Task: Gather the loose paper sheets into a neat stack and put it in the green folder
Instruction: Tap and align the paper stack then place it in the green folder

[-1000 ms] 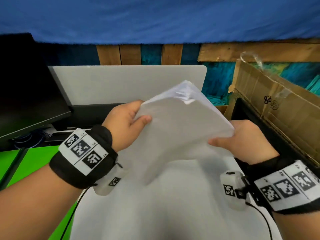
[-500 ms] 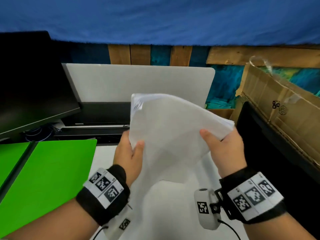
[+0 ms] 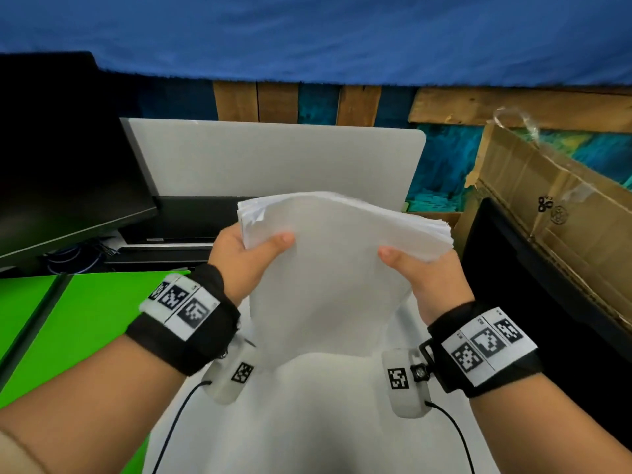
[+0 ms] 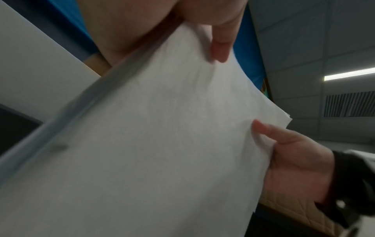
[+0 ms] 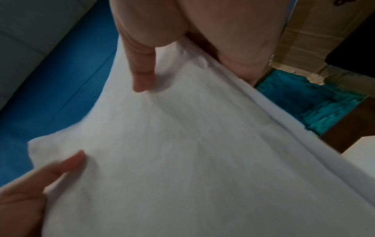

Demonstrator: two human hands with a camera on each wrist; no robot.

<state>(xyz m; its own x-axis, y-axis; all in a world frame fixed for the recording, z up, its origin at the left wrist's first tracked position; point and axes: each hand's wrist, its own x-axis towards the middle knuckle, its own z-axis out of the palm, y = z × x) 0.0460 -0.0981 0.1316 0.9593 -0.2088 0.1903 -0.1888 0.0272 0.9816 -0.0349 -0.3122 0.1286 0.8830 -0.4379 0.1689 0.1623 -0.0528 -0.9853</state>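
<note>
A stack of white paper sheets stands nearly upright above the white table, its lower edge near the tabletop. My left hand grips its left edge, thumb on the near face. My right hand grips the right edge the same way. The top corners are uneven and slightly curled. In the left wrist view the paper stack fills the frame, with the left hand above it and the right hand at the right. The right wrist view shows the paper stack and right hand. The green folder lies open at the left.
A black monitor stands at the back left, a grey panel behind the table. A cardboard box and a black object line the right side. Wrist-camera cables trail over the table near me.
Both hands turned the stack from tilted to nearly upright and squared it, sliding to grip opposite side edges. The view swung left, bringing the green folder into sight.
</note>
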